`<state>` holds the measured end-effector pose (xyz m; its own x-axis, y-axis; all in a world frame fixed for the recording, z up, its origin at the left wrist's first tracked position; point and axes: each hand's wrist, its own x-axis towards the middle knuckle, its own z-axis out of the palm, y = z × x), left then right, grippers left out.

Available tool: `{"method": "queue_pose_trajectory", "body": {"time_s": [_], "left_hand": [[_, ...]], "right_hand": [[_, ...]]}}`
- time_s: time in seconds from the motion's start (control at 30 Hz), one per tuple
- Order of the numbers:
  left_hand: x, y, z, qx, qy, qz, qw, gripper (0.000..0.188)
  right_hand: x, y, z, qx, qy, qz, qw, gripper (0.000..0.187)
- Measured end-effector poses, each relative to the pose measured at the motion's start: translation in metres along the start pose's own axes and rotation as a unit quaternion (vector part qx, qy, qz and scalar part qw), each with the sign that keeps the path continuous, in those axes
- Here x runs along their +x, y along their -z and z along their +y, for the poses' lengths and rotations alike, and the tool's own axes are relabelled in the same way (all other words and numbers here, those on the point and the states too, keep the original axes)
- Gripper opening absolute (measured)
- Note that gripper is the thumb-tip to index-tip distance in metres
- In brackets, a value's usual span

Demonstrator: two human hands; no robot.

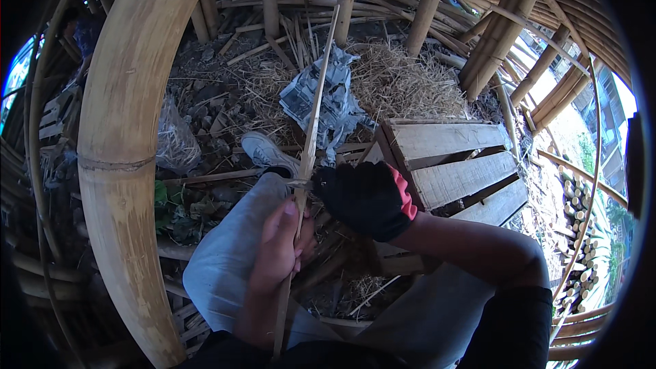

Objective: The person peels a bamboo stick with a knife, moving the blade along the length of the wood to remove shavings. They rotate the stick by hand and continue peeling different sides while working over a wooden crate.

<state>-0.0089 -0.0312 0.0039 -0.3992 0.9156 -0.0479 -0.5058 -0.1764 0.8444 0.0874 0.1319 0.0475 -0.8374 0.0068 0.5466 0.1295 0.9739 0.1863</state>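
We sit in shade, daylight entering at the right and overexposing the gaps between the bamboo poles. The fisheye bends every straight edge (worst near the black, vignetted corners), and the centre stays sharp.

- I see only one view, from a camera worn on the person's head.
- It looks down and a bit forward, over the lap and out to the ground.
- It is very near the left hand and the right hand, which come in from the bottom edge.
- The lens is wide and round, so the big bamboo pole on my left bends like a bow.
- The wooden pallet sits to the right, a little farther off.
- The picture corners are black.
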Motion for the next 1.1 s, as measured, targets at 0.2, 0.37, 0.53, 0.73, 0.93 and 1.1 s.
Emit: {"method": "queue_pose_trajectory", "body": {"time_s": [0.2,0.37,0.53,0.73,0.93,1.1], "left_hand": [[0.003,-0.003,-0.001,-0.072,0.059,-0.004,0.996,0.04],[0.007,-0.006,-0.005,-0.069,0.072,-0.015,0.995,0.039],[0.01,-0.006,-0.007,-0.077,0.082,-0.004,0.994,0.037],[0.005,0.001,-0.007,-0.133,0.094,-0.039,0.986,0.036],[-0.001,-0.007,-0.005,-0.123,0.099,-0.055,0.986,0.037],[0.0,-0.013,-0.004,-0.136,0.121,-0.055,0.982,0.038]], "right_hand": [[0.005,-0.008,0.008,0.044,0.016,-0.032,0.998,0.013],[0.009,-0.022,0.035,0.041,-0.017,0.039,0.998,0.01],[0.011,-0.016,0.031,0.001,-0.05,-0.002,0.999,0.01],[0.018,0.007,0.019,-0.209,-0.007,0.017,0.978,0.01],[0.009,0.004,0.023,-0.09,0.005,0.024,0.996,0.008],[0.009,-0.014,0.031,-0.084,-0.076,0.039,0.993,0.006]]}}
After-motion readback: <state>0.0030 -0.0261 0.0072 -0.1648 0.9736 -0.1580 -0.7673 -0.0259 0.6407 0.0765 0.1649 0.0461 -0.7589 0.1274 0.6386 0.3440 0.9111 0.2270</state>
